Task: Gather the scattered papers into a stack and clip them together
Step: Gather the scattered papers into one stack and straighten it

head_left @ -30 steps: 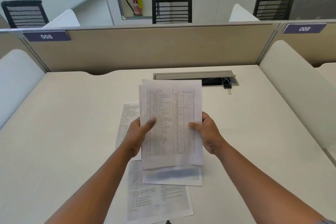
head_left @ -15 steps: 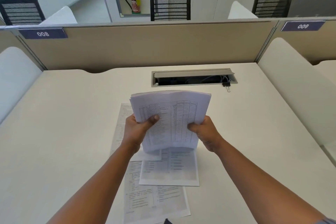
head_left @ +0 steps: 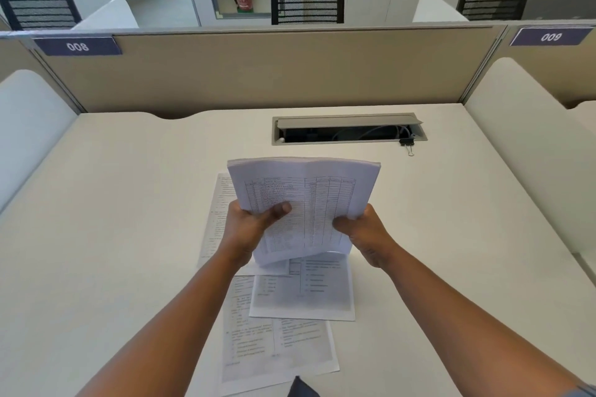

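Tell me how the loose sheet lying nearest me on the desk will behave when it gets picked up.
The nearest loose sheet is probably floppy: it is a single page lying flat on the desk, and even the held stack bows between the left hand and right hand. It likely weighs little. Flush to the desk, its edge may be hard to catch.

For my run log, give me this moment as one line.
stage: gathering | left hand: grips paper stack | right hand: grips stack | loose sheets: on desk | binder clip: unused by cable tray
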